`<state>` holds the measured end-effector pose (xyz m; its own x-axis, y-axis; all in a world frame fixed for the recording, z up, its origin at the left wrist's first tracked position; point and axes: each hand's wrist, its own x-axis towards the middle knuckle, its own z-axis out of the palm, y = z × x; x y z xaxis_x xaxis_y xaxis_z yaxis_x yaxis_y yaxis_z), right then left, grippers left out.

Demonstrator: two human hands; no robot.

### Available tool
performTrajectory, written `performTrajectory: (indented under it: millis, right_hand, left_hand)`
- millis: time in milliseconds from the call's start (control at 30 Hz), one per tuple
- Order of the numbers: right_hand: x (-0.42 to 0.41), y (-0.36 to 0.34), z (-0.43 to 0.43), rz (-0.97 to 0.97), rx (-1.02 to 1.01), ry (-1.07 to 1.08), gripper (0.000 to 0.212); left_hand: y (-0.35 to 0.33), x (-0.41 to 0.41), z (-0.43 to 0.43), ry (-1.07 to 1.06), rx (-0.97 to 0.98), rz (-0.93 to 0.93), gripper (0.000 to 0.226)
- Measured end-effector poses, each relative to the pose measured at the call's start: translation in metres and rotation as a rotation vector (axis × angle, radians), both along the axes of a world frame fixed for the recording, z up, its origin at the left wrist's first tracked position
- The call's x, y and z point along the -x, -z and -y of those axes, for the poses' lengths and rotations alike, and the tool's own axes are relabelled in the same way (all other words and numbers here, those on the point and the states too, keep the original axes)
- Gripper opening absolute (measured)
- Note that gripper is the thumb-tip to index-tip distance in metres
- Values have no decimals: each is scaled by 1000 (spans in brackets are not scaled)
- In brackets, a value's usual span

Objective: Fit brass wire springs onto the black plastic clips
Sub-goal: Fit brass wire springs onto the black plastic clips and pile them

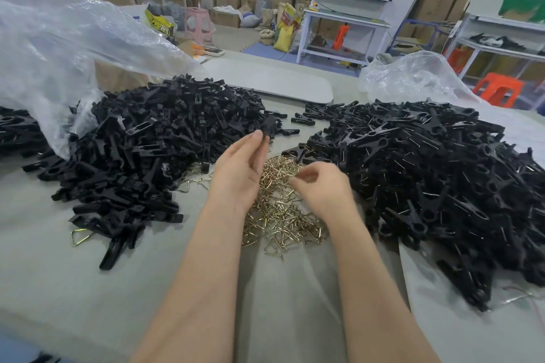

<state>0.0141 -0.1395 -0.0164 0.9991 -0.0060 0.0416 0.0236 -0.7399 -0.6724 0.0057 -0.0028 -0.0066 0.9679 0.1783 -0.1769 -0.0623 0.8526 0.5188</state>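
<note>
Black clip (pixel 269 127) is pinched by the left hand (pixel 241 168). The right hand (pixel 321 186) curls its fingers over the brass springs (pixel 280 215); any hold is unclear.

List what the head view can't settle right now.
- Black clip pinched by the left hand: motion-blurred in the head view; spring fitted or not, cannot tell.
- Right hand: curled fingers over the brass spring pile hide whether it pinches a spring.
- Left clip pile: its left part runs under the clear plastic bag.
- Right clip pile: cut off by the frame's right edge.
</note>
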Motion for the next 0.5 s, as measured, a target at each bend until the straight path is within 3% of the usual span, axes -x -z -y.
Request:
performTrajectory:
  millis: [100, 167, 367, 500]
  right_hand:
    - [0, 10, -14, -43, 259, -5, 33]
    - [0, 11, -19, -10, 273, -10, 28]
    - [1, 5, -7, 36, 31, -52, 12]
    - [1, -8, 5, -62, -490, -60, 3]
  left_hand:
    - [-1, 3, -3, 7, 133, -63, 13]
    - [-2, 3, -2, 23, 167, -76, 8]
    - [2, 1, 0, 82, -16, -136, 13]
    - [1, 2, 2, 117, 32, -129, 11]
